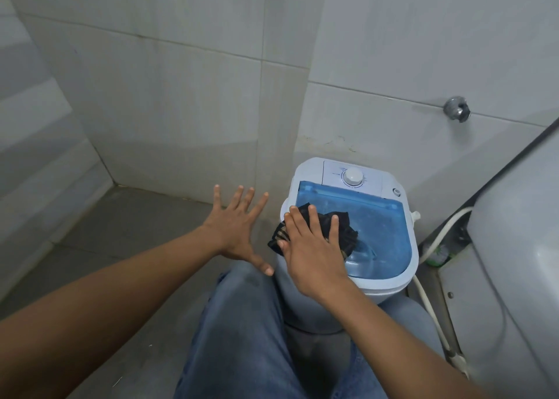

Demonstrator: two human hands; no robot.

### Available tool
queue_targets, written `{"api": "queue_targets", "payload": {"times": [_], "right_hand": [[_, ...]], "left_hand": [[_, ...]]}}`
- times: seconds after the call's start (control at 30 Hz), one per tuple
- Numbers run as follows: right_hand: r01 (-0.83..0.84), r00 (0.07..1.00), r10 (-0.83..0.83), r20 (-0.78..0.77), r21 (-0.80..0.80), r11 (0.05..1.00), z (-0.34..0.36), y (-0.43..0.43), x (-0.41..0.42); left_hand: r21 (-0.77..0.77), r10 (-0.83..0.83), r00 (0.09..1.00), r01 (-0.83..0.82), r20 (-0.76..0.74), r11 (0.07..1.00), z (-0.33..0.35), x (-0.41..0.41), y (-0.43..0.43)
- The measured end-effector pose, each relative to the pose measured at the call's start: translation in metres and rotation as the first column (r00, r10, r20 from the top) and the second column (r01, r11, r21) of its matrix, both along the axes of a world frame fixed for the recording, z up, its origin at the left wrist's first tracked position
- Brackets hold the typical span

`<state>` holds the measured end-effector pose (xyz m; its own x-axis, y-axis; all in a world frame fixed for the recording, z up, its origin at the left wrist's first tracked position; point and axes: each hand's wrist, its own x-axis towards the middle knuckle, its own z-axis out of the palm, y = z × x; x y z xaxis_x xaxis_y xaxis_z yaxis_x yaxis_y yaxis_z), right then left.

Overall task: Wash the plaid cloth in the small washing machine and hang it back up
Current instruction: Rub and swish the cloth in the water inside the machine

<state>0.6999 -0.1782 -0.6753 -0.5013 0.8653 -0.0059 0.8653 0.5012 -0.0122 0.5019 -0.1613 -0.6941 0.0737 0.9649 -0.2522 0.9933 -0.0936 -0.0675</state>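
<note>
The plaid cloth (338, 232) lies bunched on the see-through blue lid (384, 235) of the small washing machine (332, 296), over the lid's left half, with one dark corner hanging past the left rim. My right hand (311, 247) rests flat on top of it, palm down, fingers stretched out and slightly apart; it presses on the cloth and does not grip it. My left hand (239, 226) is in the air just to the left of the machine, wide open with all fingers spread, holding nothing and touching nothing that I can see; its thumb points down toward my knee. The lid is shut. Behind it on the white top panel sits a round white dial (353, 177). The machine stands on the grey floor between my legs in blue jeans (242, 338), close against the tiled wall (181, 96). To the right a white hose (444, 232) curves down beside a large pale fixture, and a metal pipe fitting (456, 109) sticks out of the wall above.
</note>
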Motion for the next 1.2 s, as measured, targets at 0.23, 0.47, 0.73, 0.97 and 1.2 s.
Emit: {"api": "queue_targets", "payload": {"times": [0.23,0.47,0.73,0.97,1.2], "right_hand": [[0.046,0.998,-0.049,-0.035,-0.079,0.996,0.004,0.043,-0.029],[-0.051,0.991,0.043,-0.129,-0.053,0.997,0.011,0.099,-0.027],[0.132,0.658,-0.119,-0.744,-0.042,0.99,0.085,0.114,0.051],[-0.311,0.928,0.291,-0.233,-0.051,0.949,0.03,0.059,0.045],[-0.092,0.991,0.093,-0.099,0.016,0.996,0.005,0.069,0.048]], "left_hand": [[0.006,0.004,1.0,-0.004,0.008,1.0,0.009,0.002,-0.004],[0.012,0.009,0.998,-0.01,0.054,1.0,0.025,0.011,-0.012],[-0.01,-0.047,0.993,0.048,0.107,0.999,0.024,0.029,-0.009],[-0.106,-0.065,0.995,0.072,0.069,0.992,0.013,0.041,-0.008],[-0.12,-0.046,0.996,0.054,0.074,0.991,0.006,0.041,-0.007]]}}
